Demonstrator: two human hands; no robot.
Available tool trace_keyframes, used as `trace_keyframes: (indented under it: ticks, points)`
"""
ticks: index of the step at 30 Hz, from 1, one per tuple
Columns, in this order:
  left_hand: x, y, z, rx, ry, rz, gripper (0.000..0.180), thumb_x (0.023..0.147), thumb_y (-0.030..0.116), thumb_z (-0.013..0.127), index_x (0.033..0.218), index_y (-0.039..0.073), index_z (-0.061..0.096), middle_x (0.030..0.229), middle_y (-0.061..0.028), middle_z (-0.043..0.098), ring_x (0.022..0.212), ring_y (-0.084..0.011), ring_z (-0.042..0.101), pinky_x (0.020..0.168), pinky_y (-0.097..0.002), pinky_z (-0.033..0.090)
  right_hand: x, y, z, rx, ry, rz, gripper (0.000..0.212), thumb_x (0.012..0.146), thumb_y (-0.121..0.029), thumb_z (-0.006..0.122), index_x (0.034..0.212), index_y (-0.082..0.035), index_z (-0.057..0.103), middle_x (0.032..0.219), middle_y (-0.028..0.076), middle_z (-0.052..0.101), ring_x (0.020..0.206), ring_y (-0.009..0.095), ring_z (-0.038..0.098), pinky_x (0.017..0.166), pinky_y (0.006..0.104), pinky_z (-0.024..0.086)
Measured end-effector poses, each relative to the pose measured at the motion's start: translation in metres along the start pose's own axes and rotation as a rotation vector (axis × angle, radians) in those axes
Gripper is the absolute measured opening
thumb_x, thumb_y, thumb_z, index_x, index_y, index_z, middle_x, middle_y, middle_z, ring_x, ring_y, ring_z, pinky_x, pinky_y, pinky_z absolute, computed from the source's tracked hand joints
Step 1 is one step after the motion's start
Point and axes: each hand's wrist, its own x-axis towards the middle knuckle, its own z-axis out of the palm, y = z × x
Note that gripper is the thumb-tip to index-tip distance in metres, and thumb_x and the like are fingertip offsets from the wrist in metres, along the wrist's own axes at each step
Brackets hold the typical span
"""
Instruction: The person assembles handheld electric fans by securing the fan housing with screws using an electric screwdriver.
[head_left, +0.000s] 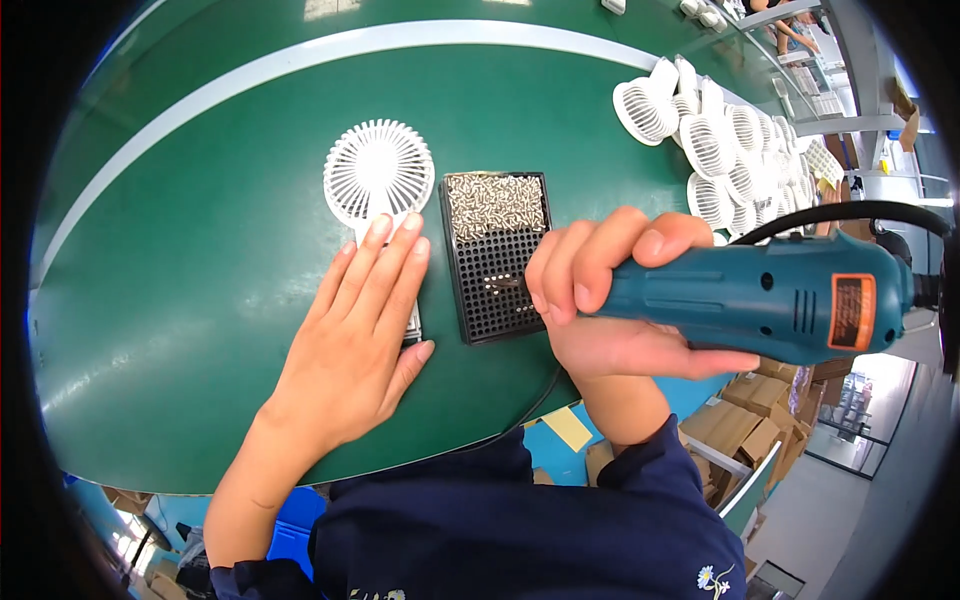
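A white handheld fan (378, 165) with a round slatted head lies on the green table. Flat across its handle rests my left hand (350, 345), fingers stretched out, hiding most of the handle. My right hand (610, 342) is wrapped round a teal electric screwdriver (730, 300) held nearly sideways, its cable end to the right. To the right of the fan sits a black screw tray (475, 260). Small silvery screws (495, 205) are heaped in its far part, and a few stand in the hole grid. A thin dark tip, apparently the screwdriver bit, points at those few.
Several more white fans (710, 145) are piled at the far right of the table (190, 270). A black cable (850, 208) loops behind the screwdriver. Cardboard boxes (735, 425) stand below the table's right edge, and a blue container (297, 520) is by my left arm.
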Motion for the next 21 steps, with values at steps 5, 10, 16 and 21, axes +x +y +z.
trace_keyframes:
  ticks: [5,10,16,21]
  points:
    - [0.008,-0.005,0.002,-0.019,0.005,0.044,0.078,0.080,0.028,0.074,0.146,0.003,0.041,0.154,-0.0104,0.037,0.143,-0.0282,0.033,0.110,-0.0439,0.032,-0.001,-0.007,-0.002,-0.138,-0.046,0.127,0.092,0.072,-0.093,0.041,0.113,-0.010,0.047,0.075,0.009,0.050,0.052,0.019,0.046,0.044,0.0332,0.040]
    - [0.012,0.000,0.012,-0.020,0.060,0.007,0.075,0.075,0.028,0.078,0.141,0.008,0.049,0.151,-0.0030,0.042,0.141,-0.0239,0.037,0.106,-0.0453,0.033,-0.001,-0.016,-0.006,-0.191,-0.065,0.164,0.092,0.071,-0.094,0.041,0.114,-0.013,0.046,0.074,0.007,0.047,0.054,0.019,0.046,0.047,0.0333,0.039]
    - [0.010,0.001,0.012,-0.049,0.062,-0.017,0.073,0.075,0.026,0.078,0.140,0.008,0.050,0.152,-0.0031,0.041,0.142,-0.0237,0.036,0.107,-0.0470,0.032,-0.001,-0.010,-0.007,-0.152,-0.056,0.225,0.093,0.070,-0.095,0.041,0.115,-0.013,0.046,0.076,0.007,0.048,0.054,0.019,0.046,0.048,0.0333,0.039]
    - [0.011,0.000,0.012,-0.087,0.064,-0.013,0.073,0.075,0.025,0.078,0.140,0.008,0.050,0.152,-0.0032,0.041,0.143,-0.0237,0.035,0.107,-0.0479,0.031,-0.001,-0.006,-0.006,-0.201,-0.099,0.192,0.093,0.071,-0.094,0.039,0.114,-0.012,0.047,0.076,0.007,0.049,0.054,0.020,0.047,0.047,0.0331,0.041]
